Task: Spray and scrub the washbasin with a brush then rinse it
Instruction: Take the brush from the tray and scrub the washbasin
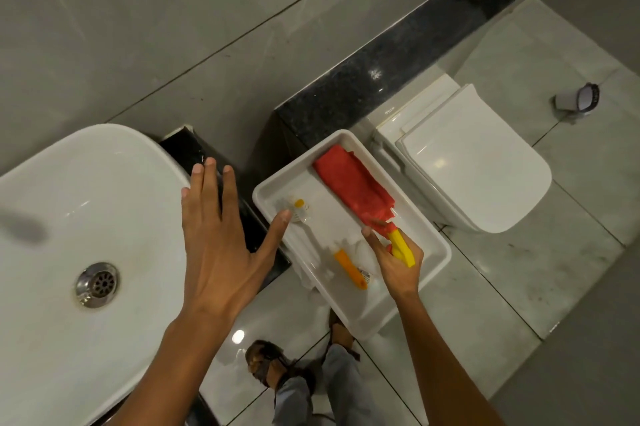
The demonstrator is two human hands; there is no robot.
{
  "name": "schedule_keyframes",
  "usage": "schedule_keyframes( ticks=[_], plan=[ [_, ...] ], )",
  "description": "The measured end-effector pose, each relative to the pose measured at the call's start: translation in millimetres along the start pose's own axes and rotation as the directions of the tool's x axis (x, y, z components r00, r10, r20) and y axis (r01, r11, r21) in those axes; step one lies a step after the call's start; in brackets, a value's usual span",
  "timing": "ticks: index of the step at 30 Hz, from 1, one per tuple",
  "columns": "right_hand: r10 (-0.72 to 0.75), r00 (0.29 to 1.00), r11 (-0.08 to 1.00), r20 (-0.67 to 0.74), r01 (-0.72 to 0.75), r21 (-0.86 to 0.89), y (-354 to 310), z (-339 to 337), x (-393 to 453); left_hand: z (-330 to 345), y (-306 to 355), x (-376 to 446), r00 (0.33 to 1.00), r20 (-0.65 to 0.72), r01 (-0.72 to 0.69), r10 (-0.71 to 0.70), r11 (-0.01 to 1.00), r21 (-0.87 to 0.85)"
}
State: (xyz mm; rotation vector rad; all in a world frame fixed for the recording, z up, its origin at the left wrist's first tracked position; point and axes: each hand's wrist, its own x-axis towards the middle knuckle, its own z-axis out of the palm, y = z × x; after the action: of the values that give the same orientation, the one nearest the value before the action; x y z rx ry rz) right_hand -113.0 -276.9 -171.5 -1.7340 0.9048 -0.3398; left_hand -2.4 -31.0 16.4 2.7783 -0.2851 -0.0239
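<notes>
The white washbasin (86, 190) fills the left side, its metal drain (97, 283) low in the bowl. My left hand (221, 238) hovers flat with fingers spread over the basin's right rim. To the right, a white tray (434, 252) holds a red spray bottle (349, 183) lying on its side with a yellow trigger (403, 247). My right hand (394, 259) is closed around that trigger end. Also in the tray lie a white brush (299, 218) with a yellow spot and an orange-handled brush (349, 264).
A black granite ledge (381, 58) runs behind the tray. A white toilet (474, 162) with its lid down stands to the right. My sandalled feet (273, 366) are on the glossy tiled floor below. A small dark-rimmed object (585, 98) lies on the floor far right.
</notes>
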Motion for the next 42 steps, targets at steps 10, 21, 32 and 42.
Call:
schedule_keyframes(
  ticks=[10, 21, 32, 42],
  plan=[
    [0.178, 0.977, 0.983, -0.115, -0.182, -0.024, 15, 1, -125, 3, 1, 1, 1.0, -0.017, -0.01, 0.011, 0.998, 0.065],
    [0.225, 0.902, 0.719, 0.368, 0.101, -0.688, -30, 77, -50, 12, -8, 0, 0.994, -0.084, -0.061, 0.064, 0.997, 0.037],
    [0.299, 0.828, 0.647, 0.475, 0.19, -0.738, -38, 73, -49, 18, -15, 1, 0.995, -0.064, -0.07, 0.072, 0.997, 0.033],
    [0.172, 0.904, 0.881, 0.393, 0.038, -0.472, -95, 20, -90, -19, -10, -10, 0.999, 0.014, -0.047, 0.05, 0.989, -0.141]
  ],
)
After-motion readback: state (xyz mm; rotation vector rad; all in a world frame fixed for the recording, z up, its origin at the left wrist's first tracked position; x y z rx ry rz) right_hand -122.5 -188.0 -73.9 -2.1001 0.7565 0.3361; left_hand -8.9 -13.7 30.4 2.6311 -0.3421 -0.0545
